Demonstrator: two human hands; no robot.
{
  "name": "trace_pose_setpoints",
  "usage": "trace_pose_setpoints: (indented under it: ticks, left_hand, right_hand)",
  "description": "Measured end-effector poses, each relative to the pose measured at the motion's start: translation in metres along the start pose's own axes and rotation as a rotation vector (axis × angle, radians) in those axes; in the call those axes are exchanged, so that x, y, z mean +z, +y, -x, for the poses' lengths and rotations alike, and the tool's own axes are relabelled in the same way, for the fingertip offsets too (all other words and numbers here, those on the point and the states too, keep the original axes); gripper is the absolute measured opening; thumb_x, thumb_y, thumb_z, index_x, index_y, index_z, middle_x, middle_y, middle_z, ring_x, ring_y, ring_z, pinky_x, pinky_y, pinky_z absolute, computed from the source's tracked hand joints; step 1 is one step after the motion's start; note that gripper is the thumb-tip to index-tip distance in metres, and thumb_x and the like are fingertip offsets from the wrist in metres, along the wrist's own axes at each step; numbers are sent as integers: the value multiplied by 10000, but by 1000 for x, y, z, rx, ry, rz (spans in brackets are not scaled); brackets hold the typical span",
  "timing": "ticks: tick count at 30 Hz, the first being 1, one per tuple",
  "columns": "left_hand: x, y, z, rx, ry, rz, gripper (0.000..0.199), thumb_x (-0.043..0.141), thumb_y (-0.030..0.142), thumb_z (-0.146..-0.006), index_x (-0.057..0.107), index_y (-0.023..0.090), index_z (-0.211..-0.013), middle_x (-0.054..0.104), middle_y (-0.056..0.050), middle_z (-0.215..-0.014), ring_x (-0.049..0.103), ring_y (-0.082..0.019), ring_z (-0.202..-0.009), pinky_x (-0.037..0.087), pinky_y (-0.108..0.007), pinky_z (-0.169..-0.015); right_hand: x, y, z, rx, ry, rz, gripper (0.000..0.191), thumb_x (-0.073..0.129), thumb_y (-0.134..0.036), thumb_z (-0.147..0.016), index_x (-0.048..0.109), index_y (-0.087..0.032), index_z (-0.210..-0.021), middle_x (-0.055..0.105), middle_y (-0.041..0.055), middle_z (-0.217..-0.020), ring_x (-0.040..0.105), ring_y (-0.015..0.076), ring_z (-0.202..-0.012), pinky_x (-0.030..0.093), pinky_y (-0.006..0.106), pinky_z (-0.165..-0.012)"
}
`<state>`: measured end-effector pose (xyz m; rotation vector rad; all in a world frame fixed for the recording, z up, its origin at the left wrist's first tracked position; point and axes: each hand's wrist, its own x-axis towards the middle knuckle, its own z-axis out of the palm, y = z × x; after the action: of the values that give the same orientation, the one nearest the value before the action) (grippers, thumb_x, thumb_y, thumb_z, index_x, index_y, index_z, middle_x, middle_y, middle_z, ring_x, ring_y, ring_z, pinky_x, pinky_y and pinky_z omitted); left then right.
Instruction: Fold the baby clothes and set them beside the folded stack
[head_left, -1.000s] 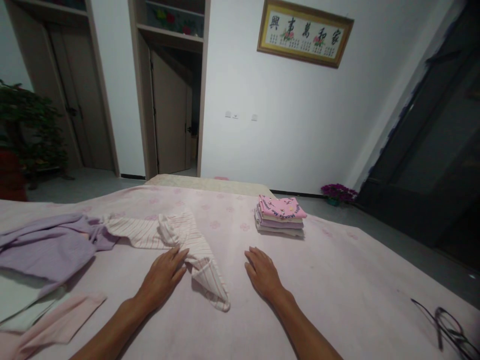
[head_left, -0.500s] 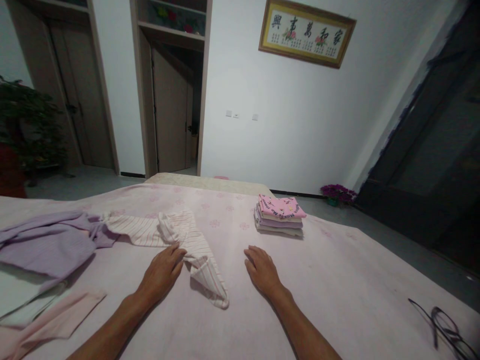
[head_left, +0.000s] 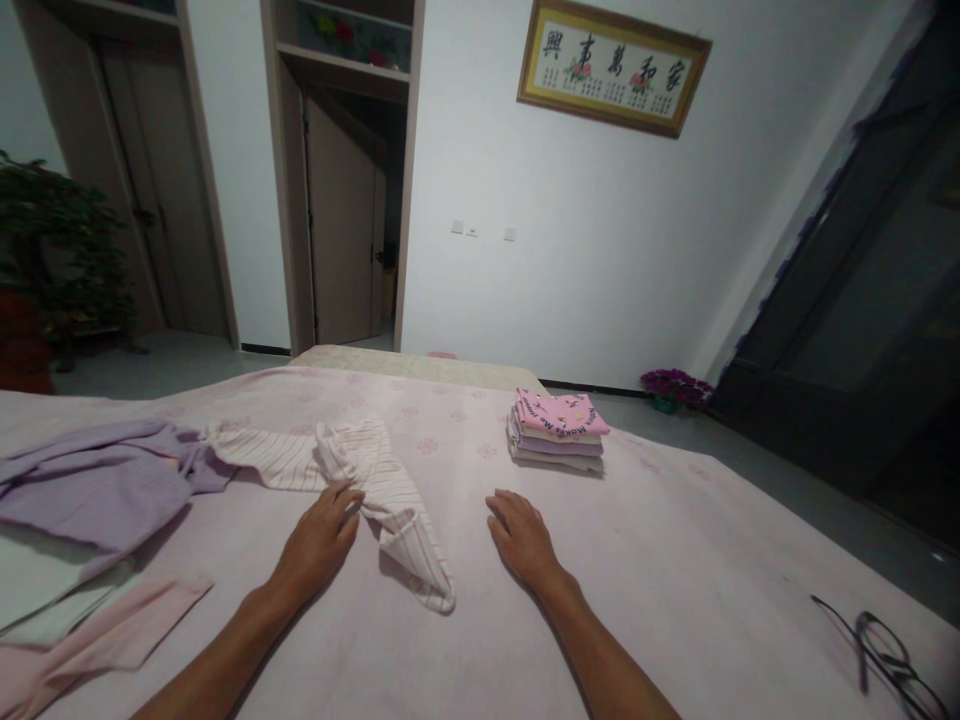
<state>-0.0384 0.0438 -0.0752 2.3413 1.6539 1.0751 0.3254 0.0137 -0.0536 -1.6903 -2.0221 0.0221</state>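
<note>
My left hand [head_left: 321,532] rests palm down at the near edge of a white garment with thin stripes [head_left: 382,480]. Its fingertips meet the cloth without gripping it, and the fingers are loosely extended. The striped garment lies crumpled, one end hanging toward me and the other reaching left to a purple garment [head_left: 97,480]. To the right, my right hand [head_left: 523,537] lies flat on the pink flowered sheet [head_left: 465,650], fingers outstretched, holding nothing. Beyond it sits a neat stack of folded clothes [head_left: 556,445], with a pink printed piece on top.
At the left lie a pale green-white garment [head_left: 37,575] and a pink garment [head_left: 127,630]. A pair of eyeglasses [head_left: 885,650] rests at the near right. Behind the sheet's far edge are a wall, doors [head_left: 341,220] and purple flowers [head_left: 675,388].
My left hand has shifted slightly to the left along the striped garment's edge. My right hand and the clothes stay practically where they were.
</note>
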Motion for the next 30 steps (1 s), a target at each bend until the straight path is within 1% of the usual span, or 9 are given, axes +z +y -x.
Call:
trace_pose_setpoints:
  ticks: [4,8,13,18,21,24,26,27,30]
  left_hand:
    - [-3,-5,-5,-151,119,32,415,447,339,-926,618,194,-1275,553,-127,-1394,517,-276,-1334,450,-474,-1111]
    - [-7,-12,-12,-279,110,51,464,432,358,-916,607,217,-1322,576,-103,-1382,583,-264,-1250,484,-447,-1064]
    - [-7,-12,-22,-289,63,-20,476,430,365,-920,607,220,-1337,624,-97,-1331,591,-262,-1227,467,-424,-1057]
    - [-5,-6,-36,-265,24,-171,474,409,349,-938,623,138,-1304,644,-175,-1304,583,-308,-1221,428,-469,-1057]
    - [-8,0,-47,-250,31,-160,448,394,331,-954,626,139,-1287,679,-160,-1255,599,-294,-1194,424,-467,-1057]
    - [-12,21,-54,-184,82,-76,461,388,372,-975,605,182,-1336,650,-130,-1333,555,-280,-1271,390,-472,-1112]
    - [-13,46,-48,-75,93,94,486,418,401,-970,584,202,-1381,605,-120,-1407,503,-282,-1343,366,-489,-1151]
    - [-13,62,-42,-5,56,203,497,439,408,-964,574,211,-1401,587,-115,-1433,489,-280,-1364,364,-490,-1162]
    - [-11,109,-14,186,-211,456,486,495,394,-959,575,246,-1415,582,-101,-1450,515,-265,-1358,411,-459,-1149]
  right_hand:
    - [1,2,0,11,-3,-10,345,514,-248,-948,665,-239,-1257,608,81,-1397,512,233,-1319,367,422,-1126]
    - [1,3,0,15,-10,-17,345,519,-250,-945,668,-254,-1257,604,71,-1404,508,238,-1326,365,423,-1128]
    - [1,2,0,12,-2,-20,349,517,-248,-944,669,-248,-1258,608,78,-1398,509,237,-1326,367,419,-1126]
    - [1,2,1,7,0,-22,352,518,-243,-940,666,-243,-1258,608,79,-1395,511,237,-1321,364,422,-1129]
    - [2,3,1,5,5,-37,358,514,-243,-937,664,-223,-1261,608,87,-1395,510,242,-1320,362,431,-1134]
    - [4,5,1,14,23,-69,355,514,-241,-925,677,-218,-1240,617,89,-1384,513,249,-1319,360,443,-1142]
    - [3,6,0,18,42,-128,348,508,-247,-916,692,-215,-1210,638,91,-1353,531,250,-1301,370,441,-1139]
    - [3,6,-1,22,53,-176,346,497,-255,-918,698,-212,-1195,655,94,-1325,552,247,-1277,385,434,-1129]
    - [-1,6,-3,82,104,-370,367,449,-315,-939,704,-204,-1178,691,104,-1247,615,237,-1184,446,407,-1078]
